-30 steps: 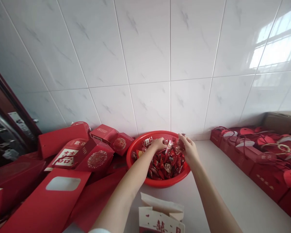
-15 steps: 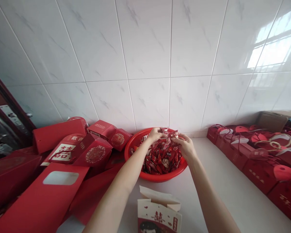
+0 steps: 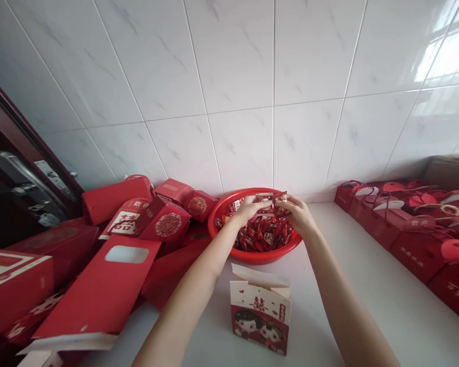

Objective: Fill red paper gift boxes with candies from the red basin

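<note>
A red plastic basin (image 3: 254, 259) by the tiled wall holds a heap of small red wrapped candies (image 3: 263, 237). Over its far right part, my left hand (image 3: 248, 209) is closed with its fingers on a red-and-white candy packet (image 3: 265, 203). Close beside it, my right hand (image 3: 300, 216) pinches another dark red packet (image 3: 280, 199) with a pale pattern. The two packets are nearly side by side. In front of the basin, between my forearms, stands a cream and red paper gift box (image 3: 260, 316) with cartoon figures and its top flaps up.
Red cardboard boxes (image 3: 99, 285) lie piled on the left, partly behind my left forearm. On the right, red gift boxes with cords (image 3: 409, 255) stand in rows on the white countertop (image 3: 348, 285). A door handle (image 3: 23, 178) shows at the far left.
My view has tipped down and turned slightly left, so more of the cartoon box shows. My hands stay over the basin, and the packets between them are held flatter, side by side.
</note>
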`<state>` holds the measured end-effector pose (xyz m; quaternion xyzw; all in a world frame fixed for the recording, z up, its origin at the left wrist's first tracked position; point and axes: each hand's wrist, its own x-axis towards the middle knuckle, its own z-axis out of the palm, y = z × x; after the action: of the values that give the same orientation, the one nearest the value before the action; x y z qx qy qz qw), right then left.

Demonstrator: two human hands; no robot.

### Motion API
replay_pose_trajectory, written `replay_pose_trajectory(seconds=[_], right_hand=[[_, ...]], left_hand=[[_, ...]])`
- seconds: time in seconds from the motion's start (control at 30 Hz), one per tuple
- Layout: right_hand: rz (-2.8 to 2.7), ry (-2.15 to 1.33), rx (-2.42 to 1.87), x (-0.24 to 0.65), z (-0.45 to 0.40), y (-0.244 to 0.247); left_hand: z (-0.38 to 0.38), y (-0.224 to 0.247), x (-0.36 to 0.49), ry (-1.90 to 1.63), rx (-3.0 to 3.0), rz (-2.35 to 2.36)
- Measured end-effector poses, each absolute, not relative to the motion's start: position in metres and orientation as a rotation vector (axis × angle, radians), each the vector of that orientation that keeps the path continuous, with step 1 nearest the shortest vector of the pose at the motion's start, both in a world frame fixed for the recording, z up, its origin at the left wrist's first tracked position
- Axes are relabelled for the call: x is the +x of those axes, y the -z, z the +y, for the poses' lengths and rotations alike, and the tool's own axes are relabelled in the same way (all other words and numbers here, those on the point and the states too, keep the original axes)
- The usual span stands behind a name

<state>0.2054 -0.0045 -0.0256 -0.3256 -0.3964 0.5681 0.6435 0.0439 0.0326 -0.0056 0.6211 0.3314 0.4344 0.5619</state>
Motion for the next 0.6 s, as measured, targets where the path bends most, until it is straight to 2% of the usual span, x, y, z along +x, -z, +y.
replay_pose_trajectory(seconds=[0.17,0.33,0.6], right_hand=[[-0.967,-1.343,-0.720,0.2049,-0.0086,0.0236],[-1.095,-1.430,-0.748,0.2037,-0.0119,0.0209],[-1.112,-1.306,-0.789,0.2031,-0.0084,0.0263]], left_hand=[[0.0387,0.0105,0.0447,-1.170,1.484,0.905],[0.0388,0.0101,0.0489,-1.165,1.540,0.994],[0.0424,0.0133,0.0476,-1.217,1.574,0.921]])
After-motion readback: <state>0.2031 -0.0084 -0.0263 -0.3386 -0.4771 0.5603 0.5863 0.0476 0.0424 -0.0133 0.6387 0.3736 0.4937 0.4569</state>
